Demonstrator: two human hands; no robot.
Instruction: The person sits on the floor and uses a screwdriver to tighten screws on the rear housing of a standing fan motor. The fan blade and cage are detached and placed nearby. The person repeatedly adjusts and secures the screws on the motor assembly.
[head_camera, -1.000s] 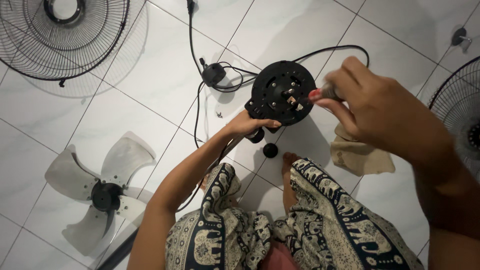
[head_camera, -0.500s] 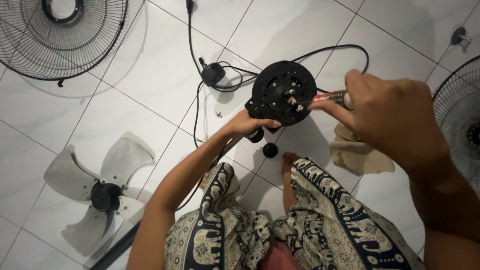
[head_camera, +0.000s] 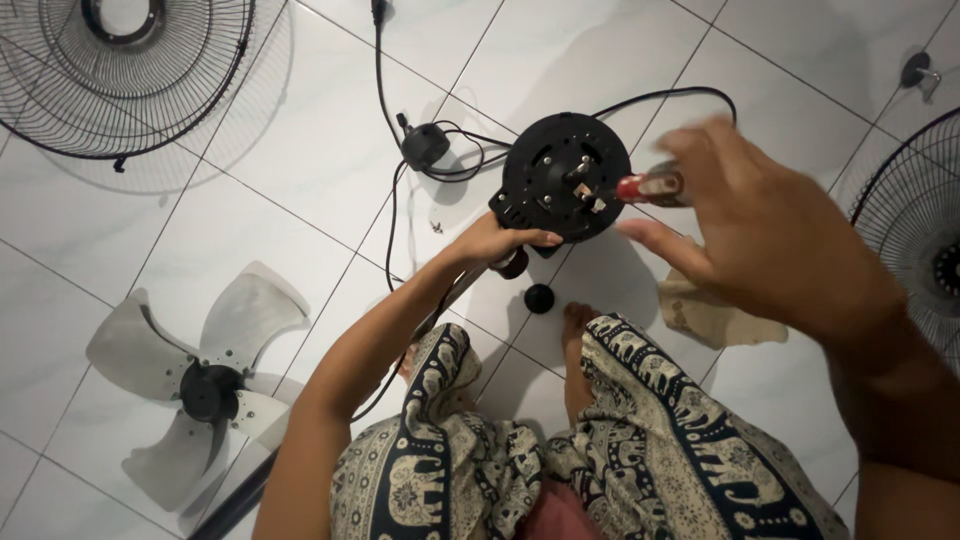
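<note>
The left hand (head_camera: 495, 243) grips the lower left edge of a round black fan motor (head_camera: 565, 175) and holds it up above the white tile floor (head_camera: 620, 40). The right hand (head_camera: 770, 235) is closed around a screwdriver (head_camera: 645, 187) with a red handle, and its tip touches the middle of the motor face. A black cable (head_camera: 385, 90) runs from the motor across the floor. A small black knob (head_camera: 539, 298) lies on the tile just under the motor. A grey fan blade (head_camera: 200, 380) lies at the left, a wire fan guard (head_camera: 130, 75) above it. A second guard (head_camera: 915, 240) is at the right edge, and a cloth (head_camera: 715, 315) lies near the right wrist.
</note>
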